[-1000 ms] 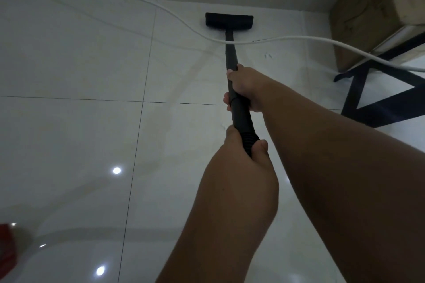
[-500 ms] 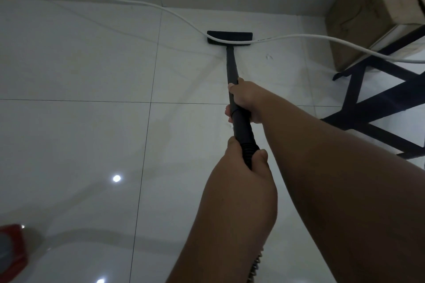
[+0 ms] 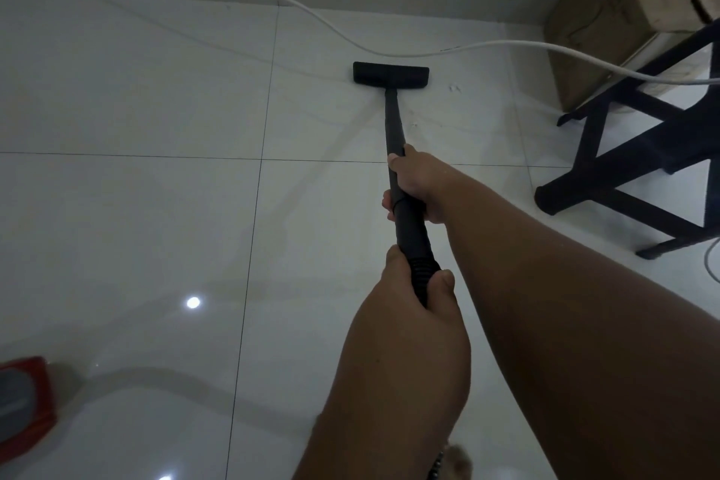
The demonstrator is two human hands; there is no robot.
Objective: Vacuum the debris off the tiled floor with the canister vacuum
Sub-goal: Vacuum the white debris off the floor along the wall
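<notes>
A black vacuum wand [image 3: 393, 129] runs from my hands to a flat black floor nozzle [image 3: 390, 74] resting on the glossy white tiled floor [image 3: 156, 207]. My right hand [image 3: 419, 187] grips the wand midway. My left hand [image 3: 413, 312] is closed around the ribbed hose end nearer me. Small pale bits of debris [image 3: 454, 88] lie right of the nozzle, and another speck of debris [image 3: 414, 125] lies beside the wand. A red and grey canister vacuum [image 3: 23, 401] shows at the bottom left edge, partly cut off.
A white cable [image 3: 350, 39] curves across the floor just beyond the nozzle toward the right. A black frame of table legs [image 3: 607, 168] stands at right, with a cardboard box [image 3: 607, 12] behind it by the wall. A skirting board runs along the back.
The nozzle has been pulled back toward me: it was beyond the white cable, then under it, and now sits on the near side of it.
</notes>
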